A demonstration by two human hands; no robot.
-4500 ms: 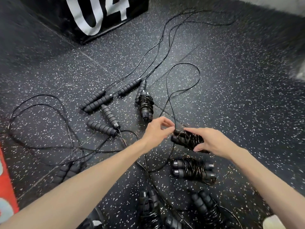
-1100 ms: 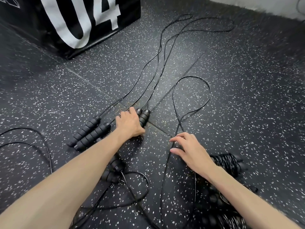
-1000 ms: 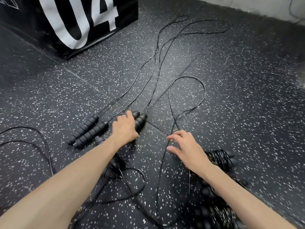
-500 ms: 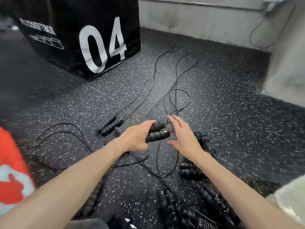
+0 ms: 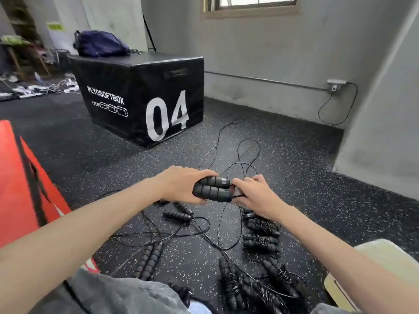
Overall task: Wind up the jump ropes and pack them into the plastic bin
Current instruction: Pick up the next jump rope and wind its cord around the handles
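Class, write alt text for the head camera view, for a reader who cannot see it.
A person's left hand holds a pair of black jump rope handles together while the right hand pinches the cord at their end. Wound ropes and loose ropes lie on the speckled floor, before a black box marked 04.

**Handles lifted off the floor**

The left hand (image 5: pixel 181 188), earlier pressed on the speckled floor, now grips two black ribbed foam jump-rope handles (image 5: pixel 213 191) raised in the air. The right hand (image 5: pixel 254 196), earlier flat on the floor, now pinches their tips.
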